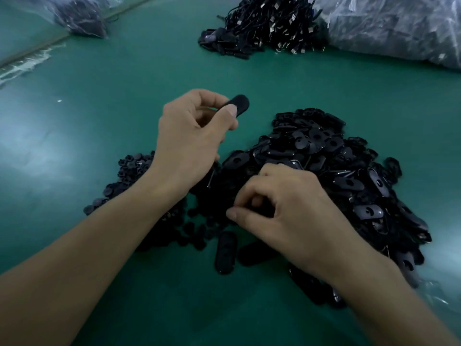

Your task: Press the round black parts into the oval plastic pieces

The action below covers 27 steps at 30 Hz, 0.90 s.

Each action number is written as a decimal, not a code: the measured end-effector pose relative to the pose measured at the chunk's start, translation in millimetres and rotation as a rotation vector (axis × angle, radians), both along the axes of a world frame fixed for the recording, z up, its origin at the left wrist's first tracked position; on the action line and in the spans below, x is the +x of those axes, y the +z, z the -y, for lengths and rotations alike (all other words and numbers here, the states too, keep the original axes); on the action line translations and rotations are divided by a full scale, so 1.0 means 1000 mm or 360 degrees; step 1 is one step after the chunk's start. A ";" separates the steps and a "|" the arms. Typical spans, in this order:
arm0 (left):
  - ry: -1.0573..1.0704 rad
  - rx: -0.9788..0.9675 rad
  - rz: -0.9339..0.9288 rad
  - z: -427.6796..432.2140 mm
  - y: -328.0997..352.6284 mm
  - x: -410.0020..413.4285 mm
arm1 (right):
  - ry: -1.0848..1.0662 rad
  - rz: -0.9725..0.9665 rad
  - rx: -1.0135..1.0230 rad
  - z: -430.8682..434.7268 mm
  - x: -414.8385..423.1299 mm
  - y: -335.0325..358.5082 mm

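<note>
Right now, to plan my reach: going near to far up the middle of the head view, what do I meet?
Loose oval piece → right hand → left hand → held oval piece → cable pile

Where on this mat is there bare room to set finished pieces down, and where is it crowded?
Bare green mat lies left of the round parts up to the taped seam, in the band between the cable heap and the oval pieces pile, and along the near edge. Crowded: around the right hand, where both piles meet.
</note>
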<state>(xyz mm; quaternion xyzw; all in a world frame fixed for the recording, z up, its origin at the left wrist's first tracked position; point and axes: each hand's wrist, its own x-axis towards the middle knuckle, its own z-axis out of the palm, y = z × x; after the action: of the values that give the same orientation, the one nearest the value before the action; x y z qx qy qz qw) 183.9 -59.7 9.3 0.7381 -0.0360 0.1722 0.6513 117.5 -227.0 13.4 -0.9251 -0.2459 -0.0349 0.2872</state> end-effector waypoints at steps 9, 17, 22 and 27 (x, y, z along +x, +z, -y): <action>-0.0108 0.0095 -0.0028 0.006 -0.001 -0.007 | -0.0015 -0.0071 -0.0200 0.000 -0.003 -0.001; -0.0161 0.0103 -0.0025 0.010 -0.005 -0.008 | -0.0010 0.0134 -0.0423 -0.007 -0.007 -0.004; -0.0156 0.0082 -0.0028 0.010 -0.006 -0.007 | -0.0072 0.0284 -0.0448 -0.010 -0.007 -0.006; -0.0178 0.0043 -0.0085 0.009 -0.007 -0.007 | -0.0227 0.0233 0.0173 0.004 -0.001 -0.006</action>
<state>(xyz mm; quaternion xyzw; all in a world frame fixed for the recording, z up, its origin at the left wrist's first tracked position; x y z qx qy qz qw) 177.0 -69.2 2.8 0.7480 -0.0620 0.1153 0.6507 116.9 -230.9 7.5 -0.9183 -0.1974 -0.1361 0.3152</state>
